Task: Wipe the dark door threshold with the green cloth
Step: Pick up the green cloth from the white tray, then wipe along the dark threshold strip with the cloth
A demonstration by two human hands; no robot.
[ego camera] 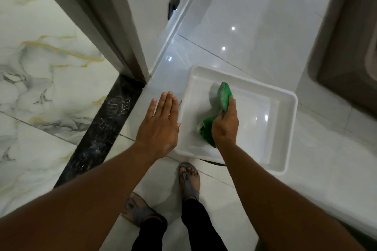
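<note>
The dark door threshold runs diagonally across the floor at the left, with pale chalky marks on it. My right hand grips the green cloth above the white tray; the cloth sticks out above and below my fist. My left hand hovers flat with fingers spread, next to the tray's left rim and just right of the threshold. It holds nothing.
A grey door frame meets the threshold's far end. Marbled tiles lie left of it, glossy white tiles to the right. My sandalled feet stand below the tray. A brown piece of furniture sits at right.
</note>
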